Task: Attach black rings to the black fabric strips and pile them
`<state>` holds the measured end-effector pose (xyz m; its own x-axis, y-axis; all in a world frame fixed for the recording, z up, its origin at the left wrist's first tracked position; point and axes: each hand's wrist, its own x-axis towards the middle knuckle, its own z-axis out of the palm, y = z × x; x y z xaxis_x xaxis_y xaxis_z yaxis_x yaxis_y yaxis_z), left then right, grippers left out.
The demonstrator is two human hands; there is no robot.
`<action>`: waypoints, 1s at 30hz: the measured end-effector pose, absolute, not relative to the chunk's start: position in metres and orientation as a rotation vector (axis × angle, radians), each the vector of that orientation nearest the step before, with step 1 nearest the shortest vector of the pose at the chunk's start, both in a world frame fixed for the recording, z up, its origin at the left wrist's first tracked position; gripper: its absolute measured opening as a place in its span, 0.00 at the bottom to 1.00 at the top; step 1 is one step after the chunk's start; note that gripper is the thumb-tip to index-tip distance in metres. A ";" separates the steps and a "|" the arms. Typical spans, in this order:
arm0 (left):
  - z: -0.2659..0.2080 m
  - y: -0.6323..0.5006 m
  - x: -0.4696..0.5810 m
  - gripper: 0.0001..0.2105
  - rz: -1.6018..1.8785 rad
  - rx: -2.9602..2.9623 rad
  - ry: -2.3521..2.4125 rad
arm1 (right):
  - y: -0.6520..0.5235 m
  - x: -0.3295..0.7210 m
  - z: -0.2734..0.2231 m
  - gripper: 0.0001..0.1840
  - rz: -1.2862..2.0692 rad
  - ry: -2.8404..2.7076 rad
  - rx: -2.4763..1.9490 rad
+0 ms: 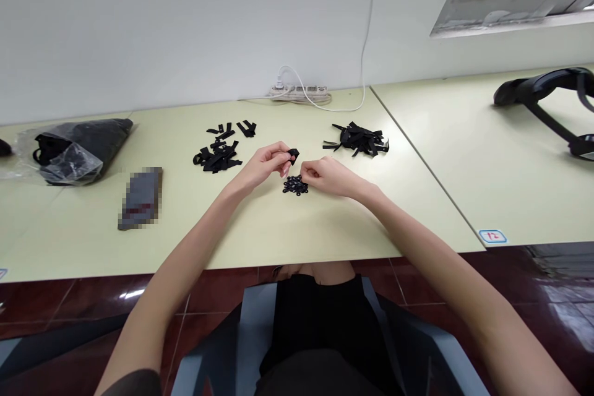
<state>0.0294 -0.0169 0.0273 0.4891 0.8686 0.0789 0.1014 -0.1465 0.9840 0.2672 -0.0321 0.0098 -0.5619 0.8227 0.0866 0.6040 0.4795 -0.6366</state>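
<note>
My left hand [268, 161] pinches a short black strap piece [293, 154] folded at its fingertips, a little above the pale table [260, 229]. My right hand [327, 174] rests beside it with fingers curled, fingertips at a small heap of black rings [296, 185]; whether it holds one I cannot tell. A pile of black strap pieces [218, 154] lies to the left of my hands, and another pile of black straps [358, 139] lies to the right.
A clear plastic bag of black material [74, 148] sits at the far left. A blurred grey flat object [140, 198] lies nearer. A white power strip [301, 93] sits by the wall. A black headset-like device [547, 96] rests on the neighbouring table.
</note>
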 end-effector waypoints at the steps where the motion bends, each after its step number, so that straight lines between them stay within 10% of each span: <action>1: 0.027 -0.017 0.030 0.09 0.835 1.589 0.854 | -0.033 0.267 0.009 0.14 0.774 -2.364 -1.198; 30: 0.035 -0.024 0.032 0.14 0.715 1.578 0.936 | -0.025 0.273 0.006 0.11 0.390 -2.177 -0.876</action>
